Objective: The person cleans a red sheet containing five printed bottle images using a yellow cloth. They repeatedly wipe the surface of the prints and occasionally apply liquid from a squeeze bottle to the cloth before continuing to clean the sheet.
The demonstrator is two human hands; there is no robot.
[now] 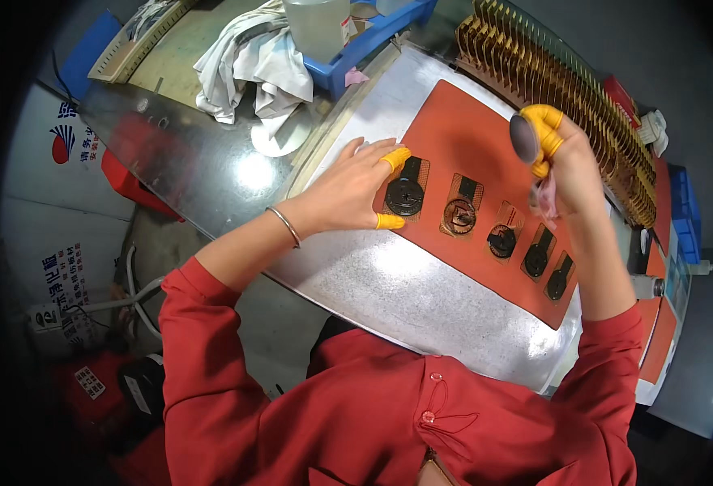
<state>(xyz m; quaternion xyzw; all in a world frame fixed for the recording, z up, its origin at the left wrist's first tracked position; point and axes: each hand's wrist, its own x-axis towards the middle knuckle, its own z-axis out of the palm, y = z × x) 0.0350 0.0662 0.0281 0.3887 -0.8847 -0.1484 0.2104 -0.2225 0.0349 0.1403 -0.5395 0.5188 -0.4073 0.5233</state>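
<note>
Five amber flex-circuit pieces with dark round coil discs lie in slanting row on orange mat (462, 130).
First piece (406, 191), largest disc, flat, at row's left end; left hand (355, 188) rests on it, yellow finger cots at top and lower left corner.
Second piece (459, 212), brownish disc.
Remaining three (535, 257) smaller, run toward lower right.
Dark round disc (523, 138) held raised, on edge, in right hand (563, 162), gripped by yellow-cotted fingertips.

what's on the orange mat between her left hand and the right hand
In the head view, flat round parts lie on the orange mat between the left hand and the raised right hand.
</note>
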